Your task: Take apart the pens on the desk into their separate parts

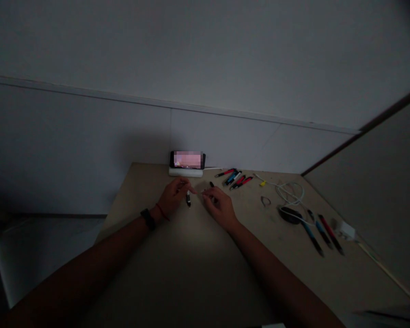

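Note:
In the middle of the table, my left hand (pixel 175 195) is closed, with a short black-and-white pen barrel (pixel 188 199) hanging tip down at its fingertips. My right hand (pixel 222 206) faces it a little way off, thumb and fingers pinched together. Something thin and small shows at those fingertips, too dim and blurred to name. Just behind the right fingers a small black piece (pixel 211 184) is partly hidden. I wear a dark band and a red string on the left wrist.
At the back, a phone (pixel 187 160) leans on a white stand (pixel 185 172). Several red, blue and white pens (pixel 237 178) lie right of it. Farther right are a coiled white cable (pixel 292 193), a black round object (pixel 289 215), more pens (pixel 331 234) and a white plug (pixel 347 231).

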Demonstrator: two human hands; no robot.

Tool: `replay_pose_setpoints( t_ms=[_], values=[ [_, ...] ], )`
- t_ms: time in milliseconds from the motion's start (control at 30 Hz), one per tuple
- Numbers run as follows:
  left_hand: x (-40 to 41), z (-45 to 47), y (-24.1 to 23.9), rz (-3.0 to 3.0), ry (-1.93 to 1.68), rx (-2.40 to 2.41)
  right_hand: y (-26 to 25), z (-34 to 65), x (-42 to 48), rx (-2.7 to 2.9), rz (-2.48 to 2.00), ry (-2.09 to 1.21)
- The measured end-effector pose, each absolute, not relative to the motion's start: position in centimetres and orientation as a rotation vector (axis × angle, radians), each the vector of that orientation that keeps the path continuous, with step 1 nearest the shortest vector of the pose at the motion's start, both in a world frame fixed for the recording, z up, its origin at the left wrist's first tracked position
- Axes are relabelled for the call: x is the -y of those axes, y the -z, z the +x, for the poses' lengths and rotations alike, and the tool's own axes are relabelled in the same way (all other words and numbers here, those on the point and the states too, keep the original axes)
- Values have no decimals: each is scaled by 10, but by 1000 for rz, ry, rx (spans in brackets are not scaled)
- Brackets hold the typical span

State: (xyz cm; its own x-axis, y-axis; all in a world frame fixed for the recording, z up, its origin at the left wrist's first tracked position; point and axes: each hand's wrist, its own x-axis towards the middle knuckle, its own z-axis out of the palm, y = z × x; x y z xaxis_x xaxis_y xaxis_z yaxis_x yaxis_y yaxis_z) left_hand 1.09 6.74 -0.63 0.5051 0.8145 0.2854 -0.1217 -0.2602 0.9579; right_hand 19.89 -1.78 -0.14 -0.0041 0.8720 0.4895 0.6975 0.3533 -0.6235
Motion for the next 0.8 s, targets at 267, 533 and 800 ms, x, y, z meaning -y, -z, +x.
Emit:
replay_pose_setpoints(
  t_ms=[267, 533, 800],
  values=[
    [-60, 16, 0, 1262, -979, -518, -1, 194, 21, 1804, -1301, -391],
    [-63, 15, 1, 1163, -969, -527, 6, 196, 18, 1669, -1419, -443],
    [-66, 18, 11, 1361, -888, -607, 13, 205, 14, 1354, -1472, -557]
  ],
)
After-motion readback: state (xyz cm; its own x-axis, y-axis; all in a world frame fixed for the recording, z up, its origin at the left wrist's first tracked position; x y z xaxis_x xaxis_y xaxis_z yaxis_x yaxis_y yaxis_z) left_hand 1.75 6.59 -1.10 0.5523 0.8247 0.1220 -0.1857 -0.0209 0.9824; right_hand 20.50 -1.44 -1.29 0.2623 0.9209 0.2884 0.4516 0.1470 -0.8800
